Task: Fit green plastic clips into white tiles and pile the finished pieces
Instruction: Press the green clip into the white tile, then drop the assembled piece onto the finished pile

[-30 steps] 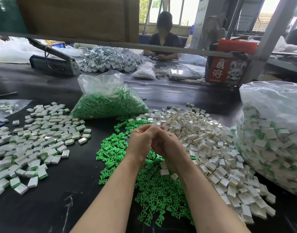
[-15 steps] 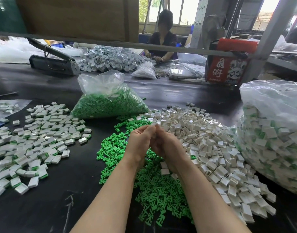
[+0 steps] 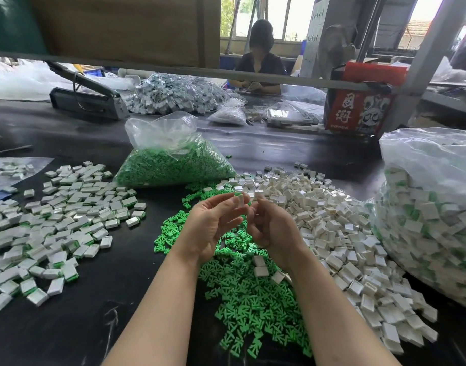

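The left hand (image 3: 213, 228) is raised above the desk (image 3: 81, 326), palm turned inward, its fingers (image 3: 227, 203) pinching a white tile (image 3: 239, 200) that stands upright, long axis vertical, with a green clip (image 3: 237, 193) showing at its top end. Just right of it the right hand (image 3: 271, 228) pinches a second white tile (image 3: 258, 194), also upright. Loose green clips (image 3: 242, 294) lie below both hands, bare white tiles (image 3: 340, 233) to their right, finished pieces (image 3: 49, 223) well left.
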Demonstrator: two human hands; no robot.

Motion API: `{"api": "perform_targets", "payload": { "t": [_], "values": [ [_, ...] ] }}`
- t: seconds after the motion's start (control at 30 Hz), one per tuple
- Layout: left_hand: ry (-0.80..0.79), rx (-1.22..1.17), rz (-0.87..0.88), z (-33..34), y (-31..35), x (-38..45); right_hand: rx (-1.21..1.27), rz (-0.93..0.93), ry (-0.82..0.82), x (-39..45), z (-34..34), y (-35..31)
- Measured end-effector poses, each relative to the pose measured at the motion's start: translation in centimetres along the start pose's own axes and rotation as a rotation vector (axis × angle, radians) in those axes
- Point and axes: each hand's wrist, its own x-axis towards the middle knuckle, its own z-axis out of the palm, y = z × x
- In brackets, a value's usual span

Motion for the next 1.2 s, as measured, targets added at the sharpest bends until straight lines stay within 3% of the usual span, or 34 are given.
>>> {"api": "perform_targets", "payload": {
  "t": [0.1,0.2,0.3,0.43,0.57,0.67,0.8,0.93,1.2],
  "values": [
    [0.184,0.270,0.101,-1.0,1.1,-0.2,-0.155,-0.062,0.129,-0.1,-0.3,-0.6],
    [0.532,0.804,0.240,-3.6,2.0,-0.7,-0.380,-0.162,0.286,-0.2,-0.4,-1.0],
    [0.810,1.264,0.172,-6.4,2.7,-1.7,-0.555,-0.194,0.352,-0.2,-0.5,-1.2],
    [1.063,1.458,0.002,-8.3,3.4,-2.1,-0.728,-0.207,0.341,0.0,-1.0,-1.0],
    [1.156,1.534,-0.120,-8.4,3.7,-2.2,-1.078,-0.233,0.359,0.4,-1.7,-0.6],
    [1.104,1.492,0.034,-7.3,3.6,-1.9,-1.275,-0.207,0.277,0.2,-1.8,-0.7],
    [0.812,1.349,0.287,-4.9,3.1,-0.9,-1.451,-0.191,0.251,0.4,-1.8,-0.8],
    [0.565,1.239,0.305,-2.3,1.6,-0.4,-1.594,-0.176,0.261,0.7,-1.8,0.6],
    [0.262,1.005,0.156,0.0,-0.1,0.0,-1.403,-0.243,0.306,0.7,-1.9,0.7]
  ]
}}
